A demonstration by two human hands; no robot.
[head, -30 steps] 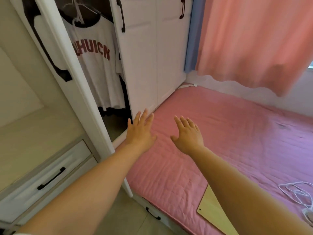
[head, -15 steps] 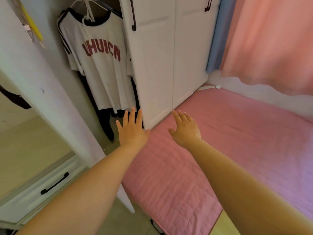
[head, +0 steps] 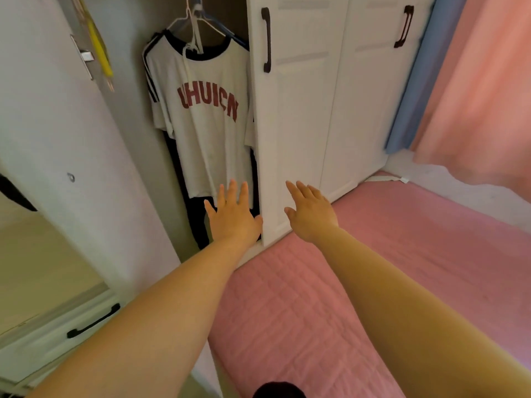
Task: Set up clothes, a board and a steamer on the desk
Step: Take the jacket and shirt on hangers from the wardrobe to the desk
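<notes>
Head view: open wardrobe beside pink bed (head: 402,254)
Left hand (head: 232,218): fingers spread, empty, below white T-shirt (head: 207,124)
Right hand (head: 311,211): spread, empty

Pink quilted bed (head: 402,268), bare, flush against white wardrobe (head: 301,124)

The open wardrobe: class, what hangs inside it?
A white T-shirt with red lettering hangs on a hanger, with dark clothing behind it. The closed door hides anything further right.

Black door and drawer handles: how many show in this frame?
3. One on the near wardrobe door, one on the far wardrobe door, one on the drawer at lower left. Others may lie outside the view.
</notes>
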